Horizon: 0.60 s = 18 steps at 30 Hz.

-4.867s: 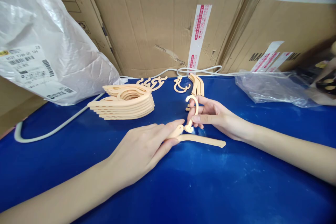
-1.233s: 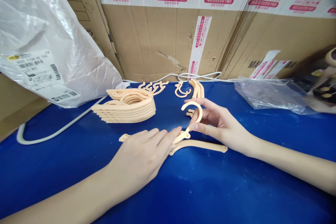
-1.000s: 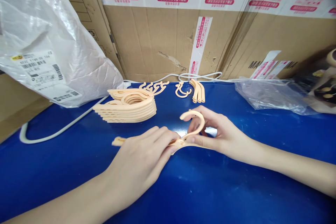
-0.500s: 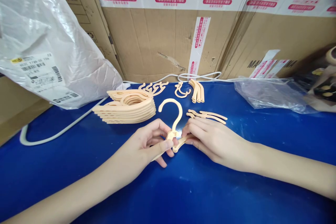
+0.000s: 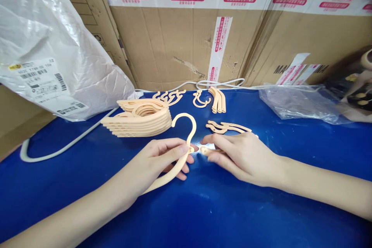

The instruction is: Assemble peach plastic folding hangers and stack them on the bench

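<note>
My left hand is closed on a cream plastic hanger part, a hook with one curved arm running back under the wrist. Its hook points up, the open end toward the left. My right hand pinches a separate hanger arm, whose rounded end faces the hook's joint with a small gap between. Most of that arm is hidden by the fingers. Behind the right hand lie a few loose hanger pieces, partly covered by it.
Stacked hangers stand left of the hook. Farther back are several hooks, another hook piece and a bundle of arms. A white bag, a cable, clear plastic and cardboard boxes border the blue table.
My left hand has moved slightly left and turned the hooked part, showing its curved arm. The arm in my right hand has swung and now sits apart from the hook's joint.
</note>
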### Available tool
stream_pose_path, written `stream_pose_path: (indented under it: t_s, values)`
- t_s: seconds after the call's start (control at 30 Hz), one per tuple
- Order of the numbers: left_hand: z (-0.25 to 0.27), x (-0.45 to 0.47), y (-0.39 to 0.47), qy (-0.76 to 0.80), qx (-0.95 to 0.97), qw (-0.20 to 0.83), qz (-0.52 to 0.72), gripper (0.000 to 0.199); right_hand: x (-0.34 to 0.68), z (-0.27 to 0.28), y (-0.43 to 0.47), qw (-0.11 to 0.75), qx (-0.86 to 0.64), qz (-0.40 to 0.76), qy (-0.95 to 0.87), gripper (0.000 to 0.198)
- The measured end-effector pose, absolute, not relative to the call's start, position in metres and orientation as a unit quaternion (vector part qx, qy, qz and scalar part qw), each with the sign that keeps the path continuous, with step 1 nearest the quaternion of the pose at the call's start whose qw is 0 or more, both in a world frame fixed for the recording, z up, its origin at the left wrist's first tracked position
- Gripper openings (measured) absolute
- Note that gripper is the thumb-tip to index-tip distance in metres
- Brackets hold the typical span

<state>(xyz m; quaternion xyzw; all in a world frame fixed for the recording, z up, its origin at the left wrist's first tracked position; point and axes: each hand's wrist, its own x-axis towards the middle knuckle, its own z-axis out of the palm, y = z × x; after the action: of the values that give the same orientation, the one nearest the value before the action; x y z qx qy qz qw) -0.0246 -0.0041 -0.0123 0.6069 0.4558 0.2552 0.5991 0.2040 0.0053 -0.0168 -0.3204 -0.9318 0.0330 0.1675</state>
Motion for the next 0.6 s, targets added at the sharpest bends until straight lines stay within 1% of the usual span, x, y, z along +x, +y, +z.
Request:
stream_pose_path:
  t_s: [0.1, 0.2, 0.27, 0.47, 0.6]
  values:
    - [-0.015, -0.028, -0.003, 0.456, 0.568, 0.637, 0.252, 0.031, 0.202, -0.018, 0.004, 0.143, -0.309, 0.012, -0.940, 0.038]
    - [-0.013, -0.028, -0.003, 0.470, 0.510, 0.681, 0.237, 0.036, 0.200, -0.021, 0.003, 0.137, -0.296, -0.033, -0.945, 0.040]
    - [-0.010, -0.028, -0.004, 0.463, 0.498, 0.701, 0.217, 0.037, 0.200, -0.023, 0.003, 0.147, -0.281, -0.063, -0.946, 0.039]
    - [-0.004, -0.027, -0.005, 0.430, 0.512, 0.722, 0.179, 0.032, 0.197, -0.023, -0.002, 0.205, -0.245, -0.141, -0.937, 0.030]
    - [-0.006, -0.026, -0.005, 0.432, 0.490, 0.733, 0.190, 0.031, 0.196, -0.023, -0.005, 0.219, -0.254, -0.165, -0.928, 0.035]
